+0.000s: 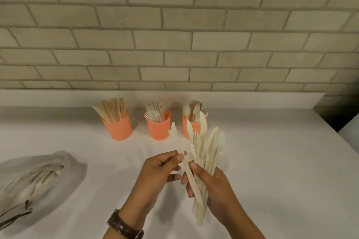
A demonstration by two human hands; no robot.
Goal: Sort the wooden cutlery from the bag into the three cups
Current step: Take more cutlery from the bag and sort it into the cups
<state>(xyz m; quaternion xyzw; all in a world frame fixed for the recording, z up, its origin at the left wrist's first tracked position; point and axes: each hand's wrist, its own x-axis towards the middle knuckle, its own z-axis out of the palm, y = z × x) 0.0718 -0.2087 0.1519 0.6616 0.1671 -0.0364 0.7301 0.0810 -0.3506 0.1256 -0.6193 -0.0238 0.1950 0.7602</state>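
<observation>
No readable text anywhere — no labels, brands or numbers.

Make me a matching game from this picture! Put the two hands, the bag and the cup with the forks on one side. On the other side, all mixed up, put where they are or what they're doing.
Column one:
1. left hand
2. right hand
3. cup of forks
4. bag

Column two:
A. stands in the middle of its row
B. grips a bundle of mixed cutlery
C. lies at the far left of the white table
D. pinches one wooden knife

Pairs: 1-D, 2-B, 3-A, 4-C
</observation>
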